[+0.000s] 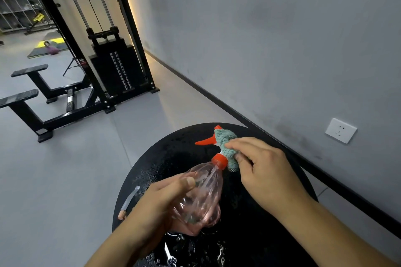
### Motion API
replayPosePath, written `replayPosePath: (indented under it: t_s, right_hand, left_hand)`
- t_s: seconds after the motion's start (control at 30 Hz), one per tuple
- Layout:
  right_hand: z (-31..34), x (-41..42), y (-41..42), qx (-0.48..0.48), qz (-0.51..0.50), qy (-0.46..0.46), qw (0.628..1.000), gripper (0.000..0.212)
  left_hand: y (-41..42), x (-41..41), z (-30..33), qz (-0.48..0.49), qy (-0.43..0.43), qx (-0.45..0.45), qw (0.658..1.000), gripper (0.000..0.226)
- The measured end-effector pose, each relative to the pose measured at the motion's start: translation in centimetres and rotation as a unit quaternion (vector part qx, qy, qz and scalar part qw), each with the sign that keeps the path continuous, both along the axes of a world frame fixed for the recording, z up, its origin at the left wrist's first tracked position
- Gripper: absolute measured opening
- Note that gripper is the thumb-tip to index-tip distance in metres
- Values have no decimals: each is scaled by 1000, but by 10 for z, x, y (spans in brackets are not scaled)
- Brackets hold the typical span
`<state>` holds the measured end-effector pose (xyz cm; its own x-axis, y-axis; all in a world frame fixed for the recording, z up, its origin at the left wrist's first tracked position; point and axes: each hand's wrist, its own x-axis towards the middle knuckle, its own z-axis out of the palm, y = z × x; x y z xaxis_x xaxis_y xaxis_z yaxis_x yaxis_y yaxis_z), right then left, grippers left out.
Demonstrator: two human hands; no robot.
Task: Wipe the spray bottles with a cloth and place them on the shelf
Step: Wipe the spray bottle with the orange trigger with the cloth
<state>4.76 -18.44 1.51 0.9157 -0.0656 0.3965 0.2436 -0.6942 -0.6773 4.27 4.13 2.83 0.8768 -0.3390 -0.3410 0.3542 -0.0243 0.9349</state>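
A clear pinkish spray bottle [200,194] with an orange cap and trigger head lies tilted above a round black table [249,219], its head pointing away from me. My left hand [158,206] grips the bottle's body from the left, thumb on top. My right hand [263,168] pinches a teal fluffy cloth [227,144] that is wrapped round the orange spray head; only the trigger tip and nozzle stick out.
The black table is wet with droplets. A thin pale tube [129,200] lies at its left edge. A grey wall with a white socket [340,130] runs on the right. A black cable weight machine [112,65] and benches stand on the grey floor to the left.
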Motion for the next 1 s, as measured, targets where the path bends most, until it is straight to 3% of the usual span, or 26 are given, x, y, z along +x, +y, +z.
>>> replayPosePath:
  t_s: [0.2, 0.4, 1.0]
  right_hand:
    - [2, 2, 0, 2, -5, -15, 1000, 40]
    - [-1, 1, 1, -8, -5, 13, 1000, 36]
    - [1, 5, -4, 7, -39, 0, 999, 39]
  left_hand:
    - [2, 1, 0, -21, 1, 23, 1000, 59]
    - [4, 0, 2, -4, -6, 20, 1000, 37]
    - [3, 1, 2, -27, -12, 32, 999, 38]
